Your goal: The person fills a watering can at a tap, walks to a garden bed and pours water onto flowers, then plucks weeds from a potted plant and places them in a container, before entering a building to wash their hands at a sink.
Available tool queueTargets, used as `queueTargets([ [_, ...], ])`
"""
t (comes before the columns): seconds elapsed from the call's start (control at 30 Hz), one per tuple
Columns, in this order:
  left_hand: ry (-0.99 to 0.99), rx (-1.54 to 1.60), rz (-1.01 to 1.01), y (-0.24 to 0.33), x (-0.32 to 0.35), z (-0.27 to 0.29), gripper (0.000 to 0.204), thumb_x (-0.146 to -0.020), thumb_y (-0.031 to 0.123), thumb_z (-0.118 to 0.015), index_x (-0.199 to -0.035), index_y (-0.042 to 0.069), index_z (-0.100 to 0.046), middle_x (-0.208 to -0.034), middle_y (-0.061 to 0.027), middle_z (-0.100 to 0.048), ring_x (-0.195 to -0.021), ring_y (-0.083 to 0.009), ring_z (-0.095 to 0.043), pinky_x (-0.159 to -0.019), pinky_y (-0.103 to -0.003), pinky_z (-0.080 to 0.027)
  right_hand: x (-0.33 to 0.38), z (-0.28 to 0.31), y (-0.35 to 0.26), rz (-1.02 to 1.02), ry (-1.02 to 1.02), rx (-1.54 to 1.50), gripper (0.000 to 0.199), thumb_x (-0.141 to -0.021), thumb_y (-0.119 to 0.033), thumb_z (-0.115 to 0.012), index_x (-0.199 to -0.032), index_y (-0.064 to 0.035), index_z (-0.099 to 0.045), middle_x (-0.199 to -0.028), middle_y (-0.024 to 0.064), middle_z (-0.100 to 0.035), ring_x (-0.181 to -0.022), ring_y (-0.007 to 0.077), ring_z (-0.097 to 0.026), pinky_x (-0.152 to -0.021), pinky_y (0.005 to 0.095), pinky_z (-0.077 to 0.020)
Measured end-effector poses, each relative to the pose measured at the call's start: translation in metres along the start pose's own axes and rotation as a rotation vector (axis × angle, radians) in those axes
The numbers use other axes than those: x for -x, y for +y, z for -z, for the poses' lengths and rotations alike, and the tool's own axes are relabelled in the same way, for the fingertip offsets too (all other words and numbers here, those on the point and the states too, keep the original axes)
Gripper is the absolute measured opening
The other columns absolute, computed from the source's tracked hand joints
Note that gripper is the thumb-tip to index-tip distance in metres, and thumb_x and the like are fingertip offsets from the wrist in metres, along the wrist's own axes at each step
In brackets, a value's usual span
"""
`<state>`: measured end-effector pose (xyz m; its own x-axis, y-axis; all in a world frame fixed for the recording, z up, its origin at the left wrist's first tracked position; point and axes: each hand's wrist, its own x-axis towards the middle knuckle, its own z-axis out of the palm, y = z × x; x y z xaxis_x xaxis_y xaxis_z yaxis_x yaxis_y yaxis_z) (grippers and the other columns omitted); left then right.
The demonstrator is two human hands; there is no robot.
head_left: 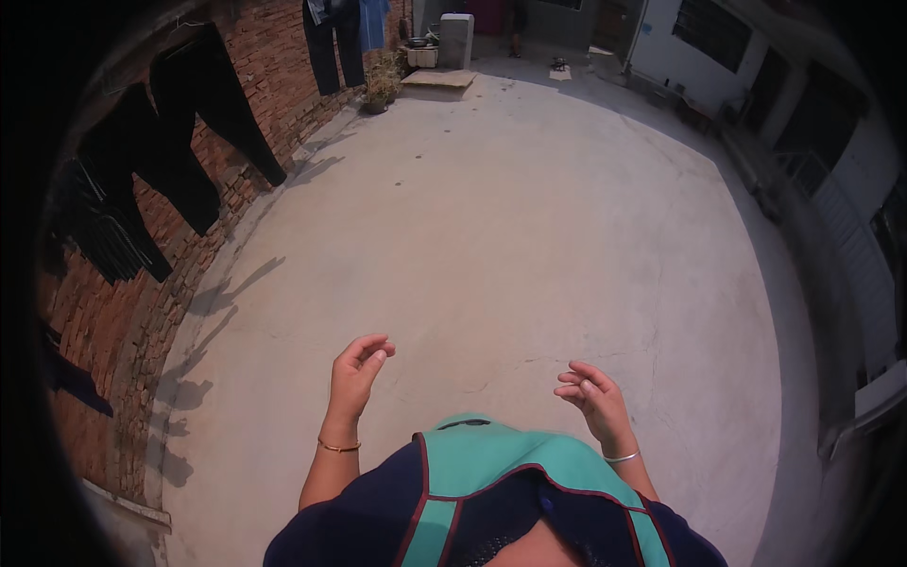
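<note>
teal cloth apron w/ dark-red piping | navy fabric top | thin gold-toned bangle | thin silver-toned bangle | mottled reddish brick wall | basically black hanging trousers | pale beige-grey concrete floor

We see a sunlit concrete floor, a brick wall from eight to eleven o'clock, and a dark window around half past one.

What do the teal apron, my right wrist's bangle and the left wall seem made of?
Teal apron: probably cloth, matte, given its soft folds. Right-wrist bangle: likely metal, smooth, from its silvery look. Left wall: rough, unplastered red brick, with courses showing.
</note>
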<state>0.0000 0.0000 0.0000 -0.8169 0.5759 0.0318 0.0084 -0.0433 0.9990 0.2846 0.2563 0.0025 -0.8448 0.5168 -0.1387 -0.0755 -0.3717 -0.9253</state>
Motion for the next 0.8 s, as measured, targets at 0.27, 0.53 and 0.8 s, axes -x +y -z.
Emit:
queueTargets([
  [0.27,-0.633,0.019,-0.113,0.038,-0.368,-0.21,0.023,-0.087,0.005,-0.054,-0.109,0.001,-0.056,-0.099,-0.007,-0.061,-0.097,-0.0141,-0.057,-0.086,-0.029,-0.046,-0.216,0.167,-0.095,0.424,0.58,-0.165,0.039,-0.09,-0.022,-0.051,-0.121,0.0021,-0.044,-0.105,0.0124,-0.058,-0.087,0.0209,-0.062,-0.081,0.0319,-0.0501],
  [0.53,-0.443,0.019,-0.029,0.02,-0.635,-0.272,0.023,-0.086,0.003,-0.053,-0.109,-0.001,-0.056,-0.098,-0.0076,-0.062,-0.095,-0.0149,-0.058,-0.085,-0.029,-0.046,-0.581,0.248,-0.208,0.274,0.229,-0.102,0.037,-0.09,-0.02,-0.05,-0.12,0.0012,-0.046,-0.105,0.0125,-0.06,-0.09,0.0213,-0.062,-0.083,0.0328,-0.0495],
  [0.8,0.216,0.119,0.054,-0.021,-0.883,-0.251,0.023,-0.084,0.0,-0.052,-0.106,-0.002,-0.056,-0.094,-0.0097,-0.063,-0.091,-0.0169,-0.059,-0.084,-0.03,-0.047,-0.945,0.246,-0.316,0.233,-0.217,0.007,0.034,-0.089,-0.013,-0.05,-0.119,0.0032,-0.048,-0.106,0.0139,-0.059,-0.093,0.0235,-0.061,-0.086,0.0356,-0.0475],
])
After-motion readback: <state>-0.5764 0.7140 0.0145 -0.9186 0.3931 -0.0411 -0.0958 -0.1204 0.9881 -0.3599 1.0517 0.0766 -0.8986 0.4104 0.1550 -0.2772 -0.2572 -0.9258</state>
